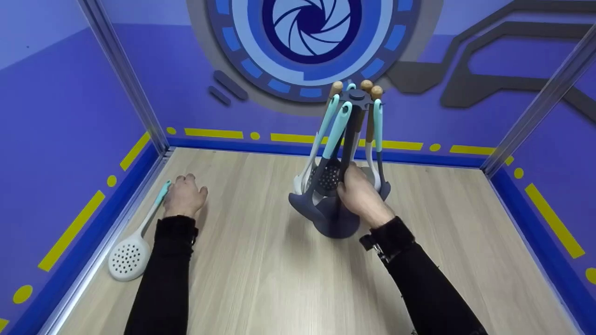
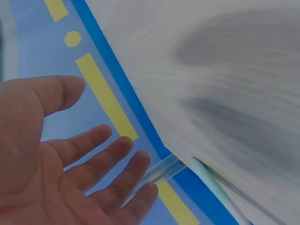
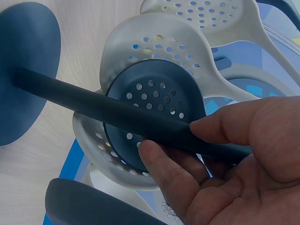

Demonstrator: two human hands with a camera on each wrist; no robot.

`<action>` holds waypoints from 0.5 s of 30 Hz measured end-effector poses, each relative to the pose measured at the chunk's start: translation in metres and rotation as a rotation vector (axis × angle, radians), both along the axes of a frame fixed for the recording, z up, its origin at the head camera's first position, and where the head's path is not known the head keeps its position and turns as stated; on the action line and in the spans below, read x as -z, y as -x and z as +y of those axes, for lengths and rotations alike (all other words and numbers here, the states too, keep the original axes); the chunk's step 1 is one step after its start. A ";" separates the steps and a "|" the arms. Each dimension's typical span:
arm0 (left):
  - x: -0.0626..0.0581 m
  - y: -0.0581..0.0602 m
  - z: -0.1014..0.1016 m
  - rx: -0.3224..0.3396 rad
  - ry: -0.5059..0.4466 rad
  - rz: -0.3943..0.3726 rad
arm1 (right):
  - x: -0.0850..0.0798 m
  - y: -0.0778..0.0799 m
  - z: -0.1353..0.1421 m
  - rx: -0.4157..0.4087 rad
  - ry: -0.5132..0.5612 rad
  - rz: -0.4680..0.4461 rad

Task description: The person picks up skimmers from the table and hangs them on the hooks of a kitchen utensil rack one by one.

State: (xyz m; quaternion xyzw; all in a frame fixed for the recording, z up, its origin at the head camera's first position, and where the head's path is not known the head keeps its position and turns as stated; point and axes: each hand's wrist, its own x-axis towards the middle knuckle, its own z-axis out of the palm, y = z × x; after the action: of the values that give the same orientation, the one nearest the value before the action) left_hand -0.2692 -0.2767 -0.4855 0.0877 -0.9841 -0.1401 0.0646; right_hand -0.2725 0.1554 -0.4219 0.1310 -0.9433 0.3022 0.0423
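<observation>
My right hand (image 1: 361, 190) grips the dark upright pole (image 3: 108, 110) of a utensil stand, with thumb and fingers wrapped about it. From the stand's round top (image 1: 357, 95) hang several utensils with mint or wooden handles, among them a dark ladle (image 1: 305, 204) and a dark slotted skimmer (image 3: 154, 91). Whether the dark round base (image 1: 337, 228) touches the table cannot be told. At the left, a pale skimmer (image 1: 129, 258) with a mint handle (image 2: 213, 183) lies on the table. My left hand (image 1: 184, 195) is beside that handle's end, fingers spread and loosely bent, holding nothing.
A pale wood-grain table (image 1: 251, 260) fills the floor of the booth. Blue-purple printed walls (image 1: 153, 70) stand at the back and both sides, with metal corner posts (image 1: 135, 88). The pale skimmer lies close to the left wall's metal edge.
</observation>
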 end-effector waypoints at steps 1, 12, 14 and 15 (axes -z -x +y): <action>0.001 0.000 -0.002 -0.001 -0.005 -0.005 | 0.000 0.000 0.000 -0.001 0.000 0.000; 0.008 -0.008 -0.025 -0.070 -0.017 -0.145 | 0.001 0.000 0.001 -0.016 0.009 0.017; 0.008 -0.008 -0.028 -0.084 -0.020 -0.167 | 0.001 0.000 0.001 -0.018 0.010 0.020; 0.008 -0.008 -0.029 -0.089 -0.020 -0.172 | 0.000 0.000 0.001 -0.019 0.010 0.020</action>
State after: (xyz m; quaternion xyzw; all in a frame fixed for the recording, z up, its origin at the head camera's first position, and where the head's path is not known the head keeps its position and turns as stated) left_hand -0.2611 -0.3058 -0.4933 0.1437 -0.9798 -0.1386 -0.0149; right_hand -0.2723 0.1562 -0.4223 0.1429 -0.9400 0.3059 0.0495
